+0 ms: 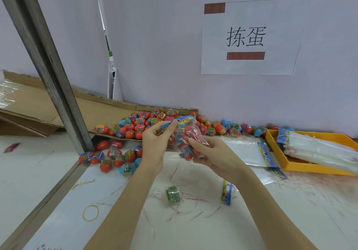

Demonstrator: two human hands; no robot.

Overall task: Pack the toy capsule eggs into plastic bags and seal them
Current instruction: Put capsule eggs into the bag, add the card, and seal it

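A clear plastic bag (pixel 185 137) filled with several red and blue capsule eggs hangs between my hands above the white table. My left hand (pixel 157 143) pinches the bag's colourful printed header strip at its top left. My right hand (pixel 208 152) cups the lower right of the bag, fingers curled round it. Behind it lies a pile of loose capsule eggs (pixel 139 125) on a cardboard sheet, and more loose eggs (pixel 114 156) are scattered at the left by a metal post.
An orange tray (pixel 302 166) at the right holds a bundle of empty bags (pixel 317 147). Flat empty bags (pixel 249 152) lie beside it. A loose wrapper band (pixel 173 194), a folded header (pixel 227 192), a yellow rubber band (pixel 90 213) and thin strips litter the table. A metal post (pixel 50 63) stands at the left.
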